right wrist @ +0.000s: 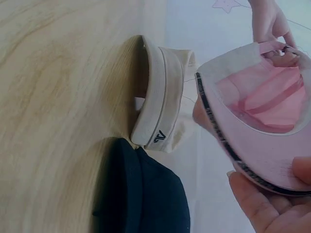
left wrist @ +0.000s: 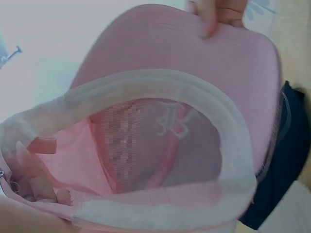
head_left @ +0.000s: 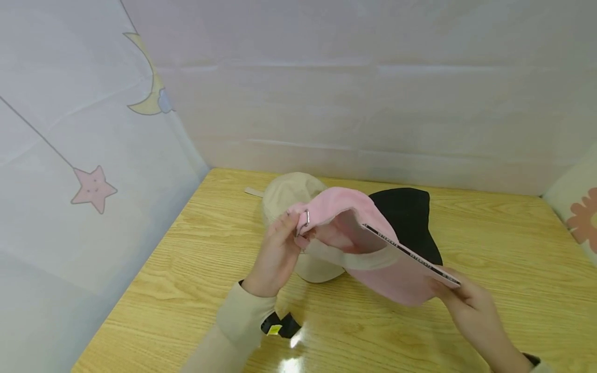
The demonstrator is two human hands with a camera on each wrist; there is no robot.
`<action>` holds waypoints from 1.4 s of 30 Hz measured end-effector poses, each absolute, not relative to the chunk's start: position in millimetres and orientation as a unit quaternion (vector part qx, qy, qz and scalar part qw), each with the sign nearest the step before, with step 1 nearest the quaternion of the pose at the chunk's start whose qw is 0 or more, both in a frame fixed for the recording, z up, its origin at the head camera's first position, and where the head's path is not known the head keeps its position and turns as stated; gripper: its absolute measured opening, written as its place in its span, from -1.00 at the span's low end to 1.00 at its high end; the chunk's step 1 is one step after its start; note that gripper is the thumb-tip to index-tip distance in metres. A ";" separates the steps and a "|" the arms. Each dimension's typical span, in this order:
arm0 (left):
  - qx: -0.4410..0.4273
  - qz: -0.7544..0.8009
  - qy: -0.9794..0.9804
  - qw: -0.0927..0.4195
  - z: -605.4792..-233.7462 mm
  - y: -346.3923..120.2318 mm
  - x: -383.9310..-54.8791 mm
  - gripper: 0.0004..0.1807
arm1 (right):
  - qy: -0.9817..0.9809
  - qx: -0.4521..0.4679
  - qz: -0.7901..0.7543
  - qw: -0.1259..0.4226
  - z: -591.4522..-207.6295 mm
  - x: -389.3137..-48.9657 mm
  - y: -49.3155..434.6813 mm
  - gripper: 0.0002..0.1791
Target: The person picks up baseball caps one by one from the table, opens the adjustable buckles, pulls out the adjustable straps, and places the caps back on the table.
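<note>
above the worktop [head_left: 503, 228], before the beige cap [head_left: 291, 192] and black hat [head_left: 407, 212], hold the pink cap [head_left: 342, 199], clamped in the fingers [head_left: 288, 224] of the left hand [head_left: 274, 255] by the buckle [head_left: 306, 218] and of the right hand [head_left: 470, 306] at the brim [head_left: 401, 280], ideally lightly enough to avoid creasing.

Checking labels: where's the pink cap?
In the head view, right of centre: the pink cap is held above the table between left hand and right hand, partly hiding the beige cap and black hat.
</note>
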State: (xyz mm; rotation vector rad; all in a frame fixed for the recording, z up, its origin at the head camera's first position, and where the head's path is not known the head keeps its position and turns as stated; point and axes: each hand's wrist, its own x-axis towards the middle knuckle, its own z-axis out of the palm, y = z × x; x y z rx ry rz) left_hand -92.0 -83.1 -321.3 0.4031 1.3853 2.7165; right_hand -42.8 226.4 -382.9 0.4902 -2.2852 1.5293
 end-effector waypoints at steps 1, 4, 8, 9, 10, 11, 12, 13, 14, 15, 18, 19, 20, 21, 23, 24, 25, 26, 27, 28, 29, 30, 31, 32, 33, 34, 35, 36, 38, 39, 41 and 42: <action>0.137 0.884 0.445 0.033 -319.0 -83.3 -92.3 -0.76 | -0.817 0.158 0.532 0.161 -383.1 -43.4 226.5 -0.61; 0.155 0.887 0.434 0.027 -313.0 -82.8 -93.1 -0.76 | -0.844 0.116 0.509 0.122 -385.9 -48.1 227.6 -0.68; 0.165 0.893 0.419 0.019 -305.6 -77.8 -93.6 -0.75 | -0.873 0.078 0.475 0.083 -388.9 -54.9 227.5 -0.80; 0.166 0.894 0.416 0.016 -303.3 -75.7 -93.5 -0.73 | -0.878 0.072 0.467 0.075 -389.3 -56.0 227.2 -0.81; 0.166 0.895 0.414 0.015 -301.4 -73.7 -93.5 -0.71 | -0.882 0.069 0.461 0.067 -389.7 -56.9 226.7 -0.82; 0.166 0.896 0.411 0.014 -299.4 -71.5 -93.5 -0.70 | -0.885 0.065 0.457 0.060 -389.8 -57.7 225.9 -0.82; 0.165 0.897 0.410 0.013 -297.5 -69.5 -93.5 -0.68 | -0.888 0.063 0.453 0.055 -389.8 -58.3 225.1 -0.81; 0.166 0.897 0.409 0.013 -295.7 -67.4 -93.5 -0.67 | -0.889 0.063 0.451 0.053 -389.8 -58.8 224.1 -0.81; 0.165 0.898 0.409 0.014 -293.9 -65.6 -93.8 -0.66 | -0.889 0.065 0.451 0.050 -389.6 -59.3 223.1 -0.80; 0.165 0.899 0.406 0.016 -292.4 -64.1 -94.0 -0.66 | -0.889 0.067 0.451 0.046 -389.2 -59.6 222.4 -0.79; 0.173 0.904 0.390 0.030 -288.5 -60.0 -95.2 -0.69 | -0.891 0.072 0.446 0.036 -387.0 -59.6 220.3 -0.78; 0.175 0.905 0.386 0.034 -287.2 -58.9 -95.7 -0.69 | -0.894 0.072 0.441 0.032 -386.0 -59.4 219.7 -0.76; 0.174 0.905 0.385 0.038 -286.0 -57.9 -96.1 -0.69 | -0.895 0.073 0.438 0.027 -384.8 -59.1 219.0 -0.73; 0.174 0.906 0.385 0.039 -284.8 -57.0 -96.4 -0.68 | -0.898 0.073 0.433 0.026 -383.3 -58.9 218.0 -0.71; 0.167 0.902 0.397 0.034 -282.1 -55.2 -96.7 -0.66 | -0.898 0.086 0.430 0.035 -380.1 -58.4 215.5 -0.66; 0.161 0.899 0.406 0.029 -281.0 -54.3 -96.9 -0.65 | -0.895 0.096 0.433 0.047 -378.2 -58.0 213.7 -0.64; 0.154 0.897 0.415 0.022 -280.1 -53.5 -97.0 -0.64 | -0.891 0.110 0.437 0.060 -376.2 -56.9 211.8 -0.63; 0.147 0.895 0.421 0.015 -279.1 -52.6 -97.3 -0.63 | -0.884 0.125 0.443 0.078 -373.6 -55.8 209.8 -0.62; 0.140 0.895 0.424 0.007 -278.1 -51.7 -97.5 -0.64 | -0.876 0.140 0.450 0.098 -370.5 -54.5 207.7 -0.60; 0.133 0.895 0.426 0.000 -277.3 -50.8 -97.6 -0.67 | -0.866 0.154 0.461 0.117 -367.0 -52.8 205.6 -0.59; 0.127 0.895 0.426 -0.006 -276.5 -50.0 -97.8 -0.72 | -0.854 0.166 0.473 0.136 -362.9 -50.8 203.3 -0.58; 0.124 0.897 0.425 -0.012 -276.3 -49.2 -98.3 -0.79 | -0.844 0.177 0.483 0.153 -358.4 -48.6 201.2 -0.58; 0.120 0.898 0.424 -0.017 -276.0 -48.4 -98.7 -0.86 | -0.834 0.187 0.492 0.166 -353.9 -46.4 199.4 -0.58; 0.118 0.898 0.422 -0.022 -275.6 -47.7 -98.8 -0.90 | -0.822 0.195 0.506 0.175 -349.0 -44.4 197.3 -0.58; 0.119 0.899 0.422 -0.025 -275.3 -47.1 -98.8 -0.87 | -0.808 0.204 0.522 0.182 -344.4 -42.4 194.9 -0.59; 0.119 0.898 0.422 -0.028 -275.7 -46.5 -99.2 -0.82 | -0.789 0.221 0.542 0.187 -340.8 -41.0 192.4 -0.61; 0.122 0.898 0.421 -0.031 -276.0 -46.0 -99.5 -0.77 | -0.769 0.244 0.559 0.191 -338.2 -40.3 189.7 -0.64; 0.123 0.899 0.419 -0.032 -276.6 -45.3 -99.9 -0.73 | -0.756 0.265 0.568 0.188 -336.0 -39.6 186.5 -0.65; 0.123 0.900 0.416 -0.032 -277.2 -43.8 -99.7 -0.73 | -0.729 0.306 0.588 0.169 -334.3 -39.5 178.7 -0.64; 0.123 0.901 0.415 -0.030 -278.1 -43.1 -99.6 -0.76 | -0.721 0.327 0.591 0.156 -334.7 -40.6 174.6 -0.62; 0.126 0.903 0.410 -0.023 -279.6 -41.3 -99.0 -0.85 | -0.707 0.358 0.598 0.119 -337.3 -43.7 166.4 -0.58; 0.129 0.903 0.410 -0.020 -279.9 -40.4 -98.1 -0.89 | -0.704 0.365 0.601 0.097 -338.8 -45.3 162.5 -0.55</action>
